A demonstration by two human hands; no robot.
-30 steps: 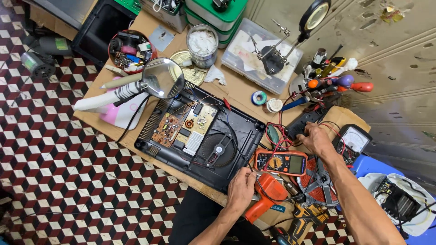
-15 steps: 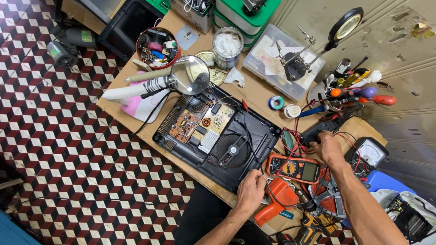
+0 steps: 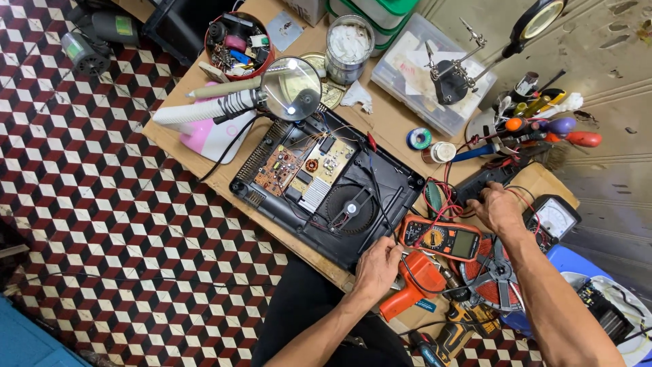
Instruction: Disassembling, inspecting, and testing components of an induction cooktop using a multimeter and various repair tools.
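Left hand: rests at the near edge of the opened black appliance casing, fingers curled on the rim; whether it pinches a lead there, I cannot tell.
Right hand: lies knuckles up on the black power strip amid red wires, fingers bent; what it grips, if anything, is hidden.
Work piece: casing lies open mid-bench, circuit board and round fan exposed.
Meters: orange multimeter just beside the casing, between both hands; analog meter near the right wrist.
Risk, shock: bare board is close to a hand on the strip; a live strip could bite fingers.
Risk, snag: leads cross the casing; a pulled wire could drag the multimeter off.
Risk, knock: magnifier lamp overhangs the board's far corner; a bump could drop it onto components.
Risk, clutter: orange heat gun sits at the bench edge by the left wrist, likely to slide off.
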